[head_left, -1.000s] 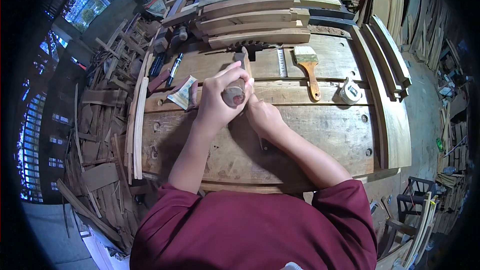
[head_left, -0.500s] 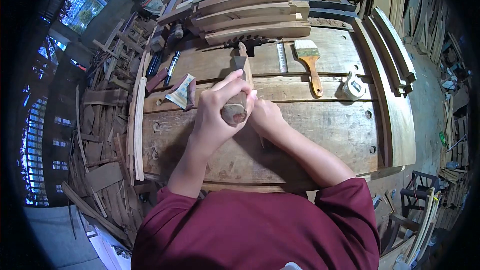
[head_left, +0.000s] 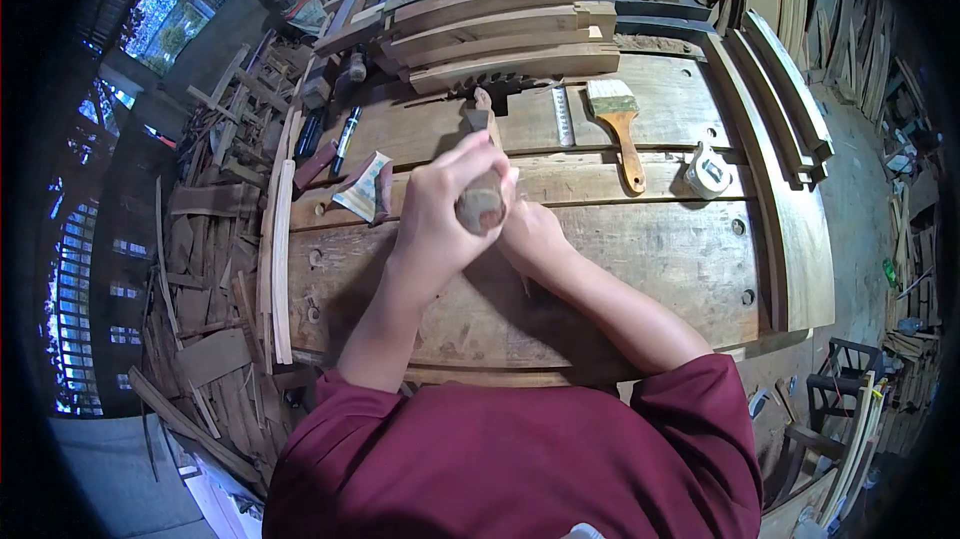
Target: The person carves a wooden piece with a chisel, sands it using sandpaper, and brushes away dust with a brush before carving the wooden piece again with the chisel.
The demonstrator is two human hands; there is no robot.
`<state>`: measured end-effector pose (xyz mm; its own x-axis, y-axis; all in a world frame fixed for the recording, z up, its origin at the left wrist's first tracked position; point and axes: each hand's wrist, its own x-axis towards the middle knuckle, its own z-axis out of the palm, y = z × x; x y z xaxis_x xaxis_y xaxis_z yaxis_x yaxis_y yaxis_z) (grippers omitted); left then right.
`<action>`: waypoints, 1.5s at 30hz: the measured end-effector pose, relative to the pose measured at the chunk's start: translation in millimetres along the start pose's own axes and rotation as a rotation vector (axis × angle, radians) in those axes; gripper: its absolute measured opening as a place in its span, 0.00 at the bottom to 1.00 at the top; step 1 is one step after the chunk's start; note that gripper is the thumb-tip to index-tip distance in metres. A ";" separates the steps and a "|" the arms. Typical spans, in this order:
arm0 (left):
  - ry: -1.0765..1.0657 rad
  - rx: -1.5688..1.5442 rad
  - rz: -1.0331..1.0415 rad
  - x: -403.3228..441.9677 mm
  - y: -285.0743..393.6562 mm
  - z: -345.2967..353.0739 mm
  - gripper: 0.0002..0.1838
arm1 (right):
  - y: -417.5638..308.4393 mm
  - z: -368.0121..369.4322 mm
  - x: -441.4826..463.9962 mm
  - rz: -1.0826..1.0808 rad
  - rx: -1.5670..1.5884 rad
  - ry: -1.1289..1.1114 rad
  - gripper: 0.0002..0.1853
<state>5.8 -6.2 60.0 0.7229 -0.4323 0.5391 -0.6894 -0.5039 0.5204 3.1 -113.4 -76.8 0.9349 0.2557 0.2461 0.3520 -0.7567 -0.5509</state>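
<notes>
My left hand (head_left: 448, 197) is wrapped around the thick, round wooden handle of a tool (head_left: 480, 207), whose butt end points up at me. Beyond the knuckles shows the tool's dark metal head (head_left: 478, 120), with a rounded wooden tip past it; its exact kind is unclear. Pressed close on the other side, my right hand (head_left: 532, 235) is closed low over the workbench (head_left: 650, 259). Its fingers are mostly hidden, and I cannot make out what they hold. A narrow pale strip of wood (head_left: 496, 133) shows just ahead of both hands.
A wide paintbrush (head_left: 624, 131), a tape measure (head_left: 708, 173) and a metal ruler (head_left: 564, 117) lie to the right. On the left are a marker (head_left: 347, 137) and a crumpled packet (head_left: 366, 189). Shaped timber pieces (head_left: 500, 29) line the back; more boards (head_left: 785, 109) edge the right.
My left hand and the handle's butt end have shifted slightly up and right, and the handle looks steeper. My right hand stays nearly in place.
</notes>
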 end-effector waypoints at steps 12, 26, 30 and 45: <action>-0.072 -0.108 0.019 4.6 11.2 -1.3 0.08 | 3.1 1.3 -0.2 -0.106 0.029 0.102 0.17; 0.132 -0.047 -0.051 -27.3 12.2 0.6 0.05 | 2.3 -2.9 -1.4 0.038 0.088 -0.017 0.07; 0.120 -0.071 -0.109 -49.4 25.8 -13.7 0.05 | -7.3 -15.6 -1.7 0.124 0.026 -0.042 0.07; 0.154 -0.084 -0.094 -50.3 13.8 -14.6 0.05 | -12.0 -18.9 0.7 0.118 -0.025 -0.032 0.08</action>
<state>-40.8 19.5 49.7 0.7728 -0.2635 0.5773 -0.6256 -0.4693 0.6232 -1.4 -115.5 -55.0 0.9709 0.1826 0.1547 0.2383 -0.7975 -0.5543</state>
